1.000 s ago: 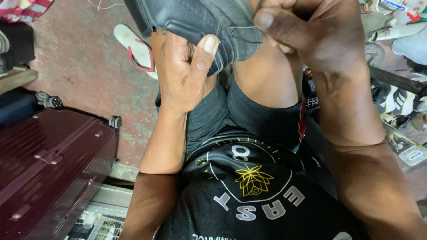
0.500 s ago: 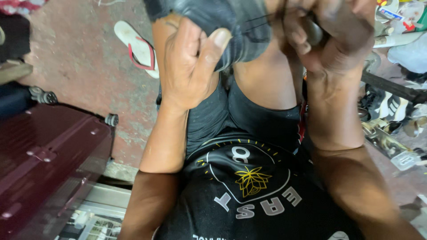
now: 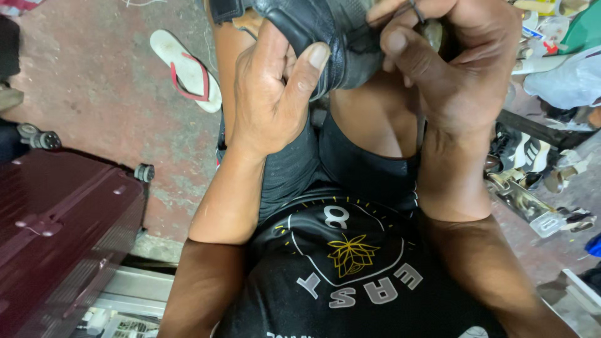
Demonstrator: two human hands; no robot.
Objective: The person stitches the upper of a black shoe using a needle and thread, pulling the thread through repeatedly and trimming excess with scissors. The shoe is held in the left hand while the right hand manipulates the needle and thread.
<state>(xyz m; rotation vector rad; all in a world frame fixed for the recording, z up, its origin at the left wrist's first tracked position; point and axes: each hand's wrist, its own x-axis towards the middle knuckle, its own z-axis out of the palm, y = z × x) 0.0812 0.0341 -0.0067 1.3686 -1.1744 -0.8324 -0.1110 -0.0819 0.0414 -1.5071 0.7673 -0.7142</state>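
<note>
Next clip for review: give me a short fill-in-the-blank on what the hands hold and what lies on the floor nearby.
1. Both hands grip a black ____ held above the lap, the left hand on its side and the right hand at its top.
2. The flip-flop on the floor has a white sole and ____ straps.
3. The suitcase at the person's left is dark ____.

Missing words: shoe; red; red (maroon)
</note>
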